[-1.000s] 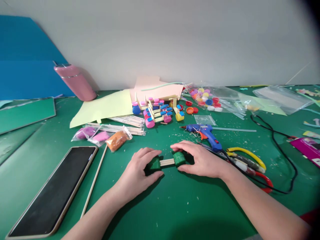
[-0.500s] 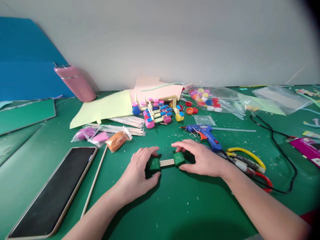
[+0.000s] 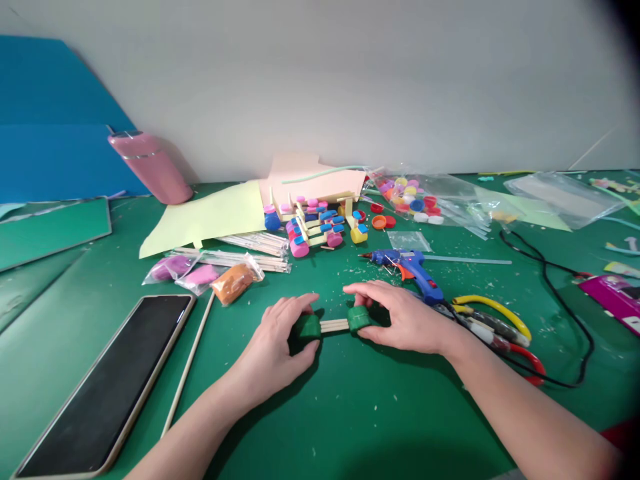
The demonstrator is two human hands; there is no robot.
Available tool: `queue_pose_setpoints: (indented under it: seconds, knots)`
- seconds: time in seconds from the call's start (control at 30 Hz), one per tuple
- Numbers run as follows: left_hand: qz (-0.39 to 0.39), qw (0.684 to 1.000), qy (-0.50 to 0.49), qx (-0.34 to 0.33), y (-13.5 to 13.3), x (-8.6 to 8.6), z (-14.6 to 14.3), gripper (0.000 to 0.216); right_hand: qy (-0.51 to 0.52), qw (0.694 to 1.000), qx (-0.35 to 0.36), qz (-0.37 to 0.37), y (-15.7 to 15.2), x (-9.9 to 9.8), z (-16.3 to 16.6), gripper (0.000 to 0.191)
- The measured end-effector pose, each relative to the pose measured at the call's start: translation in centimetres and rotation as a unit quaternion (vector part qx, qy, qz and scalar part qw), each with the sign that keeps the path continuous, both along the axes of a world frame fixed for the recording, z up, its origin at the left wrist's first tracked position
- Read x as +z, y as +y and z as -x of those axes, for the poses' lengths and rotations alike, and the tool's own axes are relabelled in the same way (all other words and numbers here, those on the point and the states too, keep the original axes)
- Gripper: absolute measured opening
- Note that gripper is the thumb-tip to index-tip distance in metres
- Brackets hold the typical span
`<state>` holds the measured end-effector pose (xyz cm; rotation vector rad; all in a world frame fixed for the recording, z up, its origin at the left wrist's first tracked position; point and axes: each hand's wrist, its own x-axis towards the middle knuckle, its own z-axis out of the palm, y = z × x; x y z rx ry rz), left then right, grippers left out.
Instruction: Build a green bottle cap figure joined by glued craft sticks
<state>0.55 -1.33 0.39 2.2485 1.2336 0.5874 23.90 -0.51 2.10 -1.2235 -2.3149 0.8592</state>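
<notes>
Near the middle of the green table lies a small dumbbell-shaped piece, made of light wooden sticks [image 3: 334, 325] laid side by side between two dark green rounded ends. My left hand [image 3: 273, 343] curls its thumb and fingers around the left green end [image 3: 309, 327], partly hiding it. The right green end [image 3: 358, 319] sits between the thumb and fingers of my right hand [image 3: 400, 317]. The sticks show bare between my hands. What the green ends are made of, caps or clay, I cannot tell.
Beyond my right hand lie a blue glue gun [image 3: 407, 263] and pliers [image 3: 493, 327] with a black cord. A phone [image 3: 107, 387], a thin stick [image 3: 190, 363] and bagged clay [image 3: 233, 283] are at left. Small colourful models [image 3: 320, 227] and bottle caps [image 3: 417, 200] stand behind.
Both green ends look slightly turned between my fingers, and my left fingertips have shifted a little. The arms and everything else stay where they were.
</notes>
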Motion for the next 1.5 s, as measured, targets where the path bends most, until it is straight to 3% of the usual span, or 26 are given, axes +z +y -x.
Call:
queue_pose_setpoints:
  seconds: [0.23, 0.47, 1.5]
  knots:
    - [0.006, 1.0, 0.009, 0.007, 0.15, -0.01, -0.02, 0.047, -0.001, 1.0, -0.001, 0.003, -0.08, -0.06, -0.02, 0.057]
    - [0.002, 1.0, -0.011, -0.02, 0.33, 0.51, 0.17, 0.022, 0.004, 1.0, -0.002, 0.007, -0.08, -0.02, -0.04, 0.057]
    - [0.014, 0.999, -0.036, -0.02, 0.23, 0.63, -0.01, 0.023, 0.001, 1.0, -0.006, 0.021, -0.03, -0.04, -0.1, 0.056]
